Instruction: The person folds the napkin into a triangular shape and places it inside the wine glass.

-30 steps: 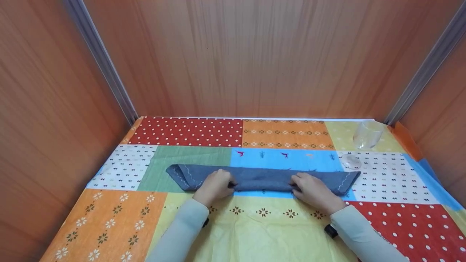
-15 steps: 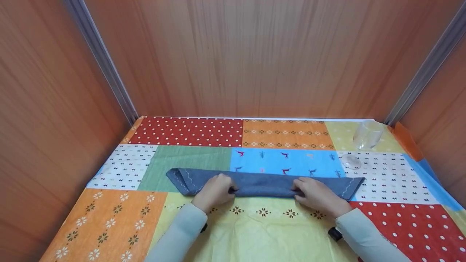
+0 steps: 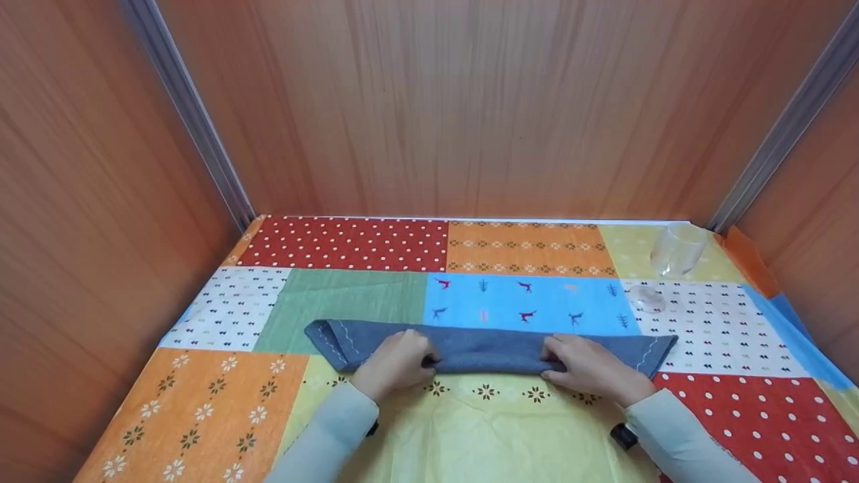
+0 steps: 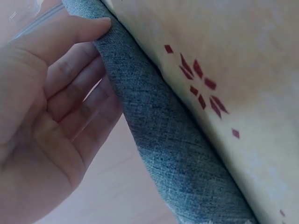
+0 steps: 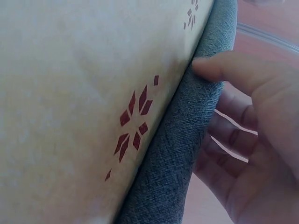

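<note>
A blue-grey cloth [image 3: 490, 347], rolled or folded into a long strip, lies crosswise on the patterned tablecloth. Wavy white stitching shows near both of its slanted ends. My left hand [image 3: 400, 362] grips the near edge left of the middle; in the left wrist view its thumb [image 4: 96, 29] presses the roll while the fingers sit behind it. To the right, my right hand [image 3: 585, 365] holds the same edge, and the right wrist view has its thumb [image 5: 212, 67] on top of the roll. The cloth hides parts of the fingers of both hands.
A clear stemmed glass [image 3: 679, 249] stands at the back right, its round foot towards the cloth. The patchwork tablecloth [image 3: 201, 409] covers the table. Wood-look panels [image 3: 470, 107] rise behind and at both sides.
Both hands and the cloth have come nearer to the person, uncovering more of the blue patch behind. The right hand and the cloth's right end have also shifted slightly right.
</note>
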The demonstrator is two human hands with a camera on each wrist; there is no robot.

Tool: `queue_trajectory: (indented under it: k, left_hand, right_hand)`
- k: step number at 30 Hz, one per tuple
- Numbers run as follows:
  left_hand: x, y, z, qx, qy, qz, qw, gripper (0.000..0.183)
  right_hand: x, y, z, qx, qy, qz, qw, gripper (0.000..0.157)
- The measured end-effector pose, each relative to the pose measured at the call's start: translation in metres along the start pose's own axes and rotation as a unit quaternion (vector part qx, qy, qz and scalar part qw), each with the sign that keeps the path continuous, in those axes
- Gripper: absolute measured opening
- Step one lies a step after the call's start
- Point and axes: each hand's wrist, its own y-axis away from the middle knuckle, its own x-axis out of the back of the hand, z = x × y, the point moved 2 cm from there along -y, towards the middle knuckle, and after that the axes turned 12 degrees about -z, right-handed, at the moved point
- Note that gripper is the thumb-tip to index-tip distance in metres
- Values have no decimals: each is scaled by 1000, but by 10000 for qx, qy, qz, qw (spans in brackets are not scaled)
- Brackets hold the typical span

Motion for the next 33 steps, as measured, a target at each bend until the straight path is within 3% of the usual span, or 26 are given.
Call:
queue_trajectory:
  k: [4,9,14,20,26,33]
  left_hand:
    - [0,-1,-1,36,-236,-45,9997,26]
    - [-3,-6,-8,150,-161,-203,9996,14]
    - [-7,-11,-18,344,157,-341,9987,11]
    - [-11,-14,-28,665,758,-435,9940,20]
    - [-13,-18,-33,721,890,-341,9928,13]
    - [-9,-23,-33,992,1037,-545,9881,5]
  right_hand:
    - [0,0,1,22,-40,-10,10000,12]
    - [0,-2,4,78,-135,21,9999,5]
    - [-1,-5,8,-31,-230,-45,9997,7]
    - [-2,-8,10,-110,-546,-123,9984,12]
    - [-1,-10,11,-198,-943,-192,9952,12]
    - [1,-13,12,-494,-993,-92,9938,13]
